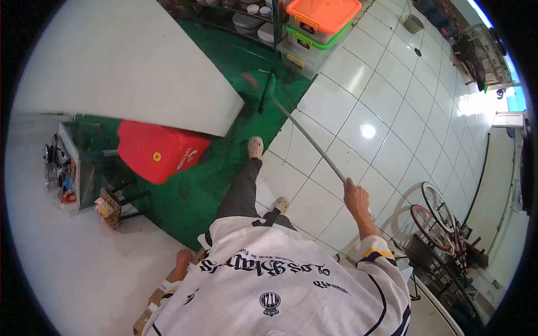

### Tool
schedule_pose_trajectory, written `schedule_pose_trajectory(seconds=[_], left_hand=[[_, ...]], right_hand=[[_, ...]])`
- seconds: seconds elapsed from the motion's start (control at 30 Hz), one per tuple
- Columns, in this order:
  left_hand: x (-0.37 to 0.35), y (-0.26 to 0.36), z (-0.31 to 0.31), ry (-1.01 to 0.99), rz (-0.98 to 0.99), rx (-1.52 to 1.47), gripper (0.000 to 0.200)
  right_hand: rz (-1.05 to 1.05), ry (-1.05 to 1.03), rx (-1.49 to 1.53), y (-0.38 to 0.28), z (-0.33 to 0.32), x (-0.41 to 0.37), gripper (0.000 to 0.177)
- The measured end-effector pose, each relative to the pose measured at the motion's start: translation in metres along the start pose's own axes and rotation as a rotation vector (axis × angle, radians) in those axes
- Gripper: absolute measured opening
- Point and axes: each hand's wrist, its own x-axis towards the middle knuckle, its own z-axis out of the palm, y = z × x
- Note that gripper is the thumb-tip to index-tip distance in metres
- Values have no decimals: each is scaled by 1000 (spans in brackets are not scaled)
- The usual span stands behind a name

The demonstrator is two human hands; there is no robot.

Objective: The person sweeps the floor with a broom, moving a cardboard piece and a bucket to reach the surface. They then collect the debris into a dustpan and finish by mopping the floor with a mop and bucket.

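My right hand (pixel 357 200) is closed around the upper part of a long metal pole (pixel 314 143), held out in front of my body on the right. The pole slants down to the far left. At its far end, a narrow, dark, bar-shaped head (pixel 267 94) lies over the green floor (pixel 227 59), close to the white tiles. My left hand (pixel 182 262) hangs low at my left side, near some brown cardboard boxes (pixel 159 294); its fingers are too small and blurred to make out.
A white slab-like surface (pixel 129 61) juts in from upper left, above a red bin (pixel 162 151). Stacked lidded boxes (pixel 319 33) stand beside a shelf (pixel 235 19) ahead. White tiles (pixel 386 84) stretch right, toward a bucket (pixel 413 24) and a bicycle (pixel 440 221).
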Motion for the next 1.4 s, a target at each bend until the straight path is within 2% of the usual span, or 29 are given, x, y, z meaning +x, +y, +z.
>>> schedule_pose_trajectory(seconds=[0.03,0.1,0.13,0.2,0.27,0.33,0.43,0.5,0.53,0.57,0.63,0.67,0.7,0.73,0.83,0.93,1.07,1.1,1.13,1.17,1.23,1.27,1.33,1.37,1.4], left_hand=[[19,-10,14,11,271,225,12],[77,-10,36,-84,105,164,13],[111,2,25,-128,22,134,14],[175,27,-19,-138,-192,-379,24],[256,42,-45,-94,-369,-710,28],[322,69,-89,-154,-560,-851,31],[375,127,-178,-4,-463,-972,27],[377,132,-182,-16,-480,-965,26],[373,107,-152,-88,-385,-886,27],[379,179,-234,32,-505,-901,34],[356,146,-185,-160,-545,-874,39],[361,159,-197,-269,-817,-981,38],[367,175,-214,-350,-1108,-1064,37],[369,177,-207,-377,-1214,-1100,36],[354,179,-176,-395,-1250,-1151,34],[350,187,-157,-458,-1309,-1154,34],[344,196,-148,-567,-1364,-1127,38],[339,192,-139,-572,-1349,-1156,39],[326,178,-119,-437,-1102,-1633,44],[329,180,-126,-470,-1155,-1485,40],[390,199,-169,-522,-1229,-1192,34],[404,200,-176,-543,-1226,-1147,33],[422,192,-183,-583,-1212,-1062,32],[421,180,-177,-573,-1200,-1115,32],[420,168,-170,-561,-1192,-1167,32]], right_hand=[[-22,6,14,-18,-3,28,23],[-72,21,38,-54,-5,87,21],[-75,23,63,-75,-8,116,22],[-76,23,120,-123,-12,174,25],[-91,-4,179,-169,-18,239,26],[-99,-70,183,-213,-23,299,27],[-203,-56,189,-273,-18,402,27],[-264,-53,199,-318,-9,474,28],[-282,-58,216,-346,-3,511,28],[-308,-76,227,-370,11,548,28],[-369,-43,284,-422,46,623,28],[-405,6,334,-447,69,664,28],[-400,-54,280,-469,100,705,29],[-397,-106,224,-487,130,746,29],[-236,-183,301,-508,190,809,31],[-52,-180,467,-484,234,815,32],[-9,-116,641,-417,267,773,28],[16,-99,668,-398,267,752,27],[35,-179,650,-373,261,724,26],[-102,-98,632,-340,278,693,26],[134,-324,634,-299,229,626,29],[145,-377,565,-268,221,587,31],[241,-489,528,-231,157,516,30],[313,-586,471,-212,132,483,32],[72,-494,368,-187,121,441,34]])
